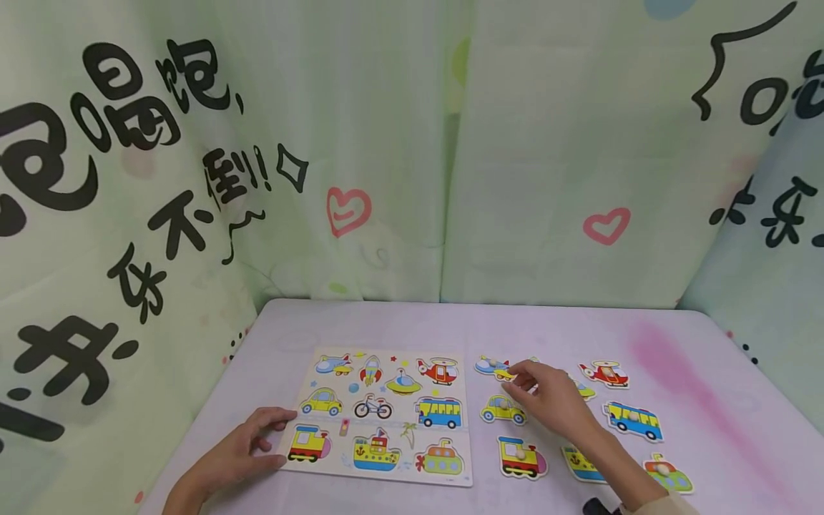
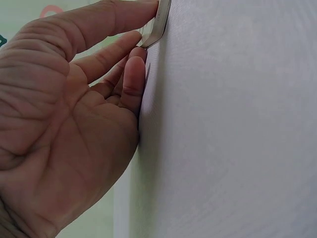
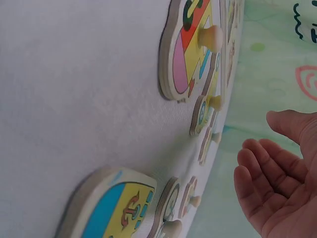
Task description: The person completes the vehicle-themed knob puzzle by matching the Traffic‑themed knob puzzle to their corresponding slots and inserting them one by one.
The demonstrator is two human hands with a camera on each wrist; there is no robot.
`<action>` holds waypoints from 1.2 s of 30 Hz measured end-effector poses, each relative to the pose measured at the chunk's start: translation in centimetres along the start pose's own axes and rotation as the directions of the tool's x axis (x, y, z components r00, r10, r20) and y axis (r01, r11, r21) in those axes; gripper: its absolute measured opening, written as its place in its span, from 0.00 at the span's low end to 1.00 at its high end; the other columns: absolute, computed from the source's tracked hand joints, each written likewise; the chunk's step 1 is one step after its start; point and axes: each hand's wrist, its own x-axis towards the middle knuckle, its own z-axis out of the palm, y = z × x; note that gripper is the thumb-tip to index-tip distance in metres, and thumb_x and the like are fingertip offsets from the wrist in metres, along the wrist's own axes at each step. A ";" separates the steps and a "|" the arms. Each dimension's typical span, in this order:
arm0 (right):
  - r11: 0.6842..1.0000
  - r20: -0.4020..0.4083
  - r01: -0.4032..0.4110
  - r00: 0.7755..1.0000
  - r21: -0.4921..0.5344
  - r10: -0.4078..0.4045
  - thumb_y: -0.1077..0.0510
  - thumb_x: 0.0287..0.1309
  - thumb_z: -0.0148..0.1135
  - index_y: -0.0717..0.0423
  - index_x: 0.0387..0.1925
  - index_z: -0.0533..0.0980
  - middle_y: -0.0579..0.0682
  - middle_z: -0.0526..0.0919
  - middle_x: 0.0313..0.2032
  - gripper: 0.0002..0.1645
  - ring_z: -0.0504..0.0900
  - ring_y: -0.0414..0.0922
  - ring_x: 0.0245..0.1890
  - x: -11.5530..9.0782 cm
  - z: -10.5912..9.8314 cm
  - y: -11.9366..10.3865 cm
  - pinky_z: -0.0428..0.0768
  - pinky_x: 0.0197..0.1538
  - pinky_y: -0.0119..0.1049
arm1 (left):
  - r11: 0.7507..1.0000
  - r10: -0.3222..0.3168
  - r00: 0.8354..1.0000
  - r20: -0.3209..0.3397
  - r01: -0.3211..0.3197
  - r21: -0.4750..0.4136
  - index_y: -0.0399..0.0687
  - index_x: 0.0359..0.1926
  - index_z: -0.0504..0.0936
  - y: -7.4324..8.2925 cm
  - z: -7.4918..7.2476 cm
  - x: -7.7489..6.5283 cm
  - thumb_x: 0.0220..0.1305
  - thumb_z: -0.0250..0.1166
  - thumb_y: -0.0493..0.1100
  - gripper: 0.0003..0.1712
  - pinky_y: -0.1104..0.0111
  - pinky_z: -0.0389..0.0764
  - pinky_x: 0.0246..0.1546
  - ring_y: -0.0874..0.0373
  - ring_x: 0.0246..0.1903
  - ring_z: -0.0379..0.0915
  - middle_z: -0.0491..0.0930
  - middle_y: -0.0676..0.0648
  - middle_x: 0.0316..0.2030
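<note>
A wooden puzzle board [image 1: 403, 352] printed with vehicle pictures lies flat on the table. My left hand [image 1: 238, 452] touches its left edge, thumb by the near corner and index finger farther up; the left wrist view shows the fingertips against the board's corner [image 2: 157, 30]. My right hand [image 1: 547, 397] hovers over the loose pieces, fingertips by the airplane piece [image 1: 492, 367]. In the right wrist view the thumb stands apart from the loosely bent fingers [image 3: 262, 171], with nothing between them. Below it lies the car piece [image 1: 501, 410]. The hand partly covers the flying saucer piece [image 1: 585, 390].
Knobbed pieces lie right of the board: train [image 1: 520, 458], ship [image 1: 581, 465], bus [image 1: 634, 420], helicopter [image 1: 606, 373] and submarine [image 1: 669, 473]. A small black object [image 1: 597, 506] shows at the bottom edge. Printed curtains [image 1: 386, 143] hang behind the table [image 1: 244, 493].
</note>
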 end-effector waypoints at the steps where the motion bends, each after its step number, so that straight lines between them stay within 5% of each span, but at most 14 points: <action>1: 1.000 0.009 -0.004 1.000 -0.005 0.004 0.55 0.61 0.72 0.59 0.50 0.83 0.44 0.84 0.33 0.18 0.80 0.42 0.36 0.2 0.0 0.0 0.78 0.39 0.36 | 1.000 -0.002 1.000 0.000 0.002 0.001 0.41 0.68 0.71 0.0 0.0 0.0 0.58 0.76 0.41 0.38 0.74 0.74 0.45 0.66 0.46 0.68 0.68 0.37 0.63; 16: 0.997 0.091 0.031 0.996 -0.073 -0.024 0.56 0.60 0.72 0.59 0.45 0.83 0.44 0.80 0.29 0.14 0.74 0.43 0.32 4.0 0.5 0.1 0.75 0.38 0.38 | 1.000 0.000 1.000 0.006 0.000 -0.001 0.40 0.67 0.71 -0.1 -0.2 -0.2 0.58 0.76 0.40 0.38 0.73 0.73 0.43 0.64 0.43 0.69 0.68 0.38 0.61; 36: 0.996 0.193 0.001 0.981 -0.087 0.015 0.57 0.60 0.72 0.60 0.45 0.82 0.47 0.78 0.30 0.14 0.73 0.44 0.32 6.3 1.5 1.0 0.75 0.39 0.39 | 0.998 -0.056 0.998 0.008 0.056 -0.001 0.41 0.68 0.71 0.1 -0.1 0.1 0.57 0.77 0.40 0.40 0.73 0.72 0.42 0.58 0.43 0.69 0.69 0.39 0.60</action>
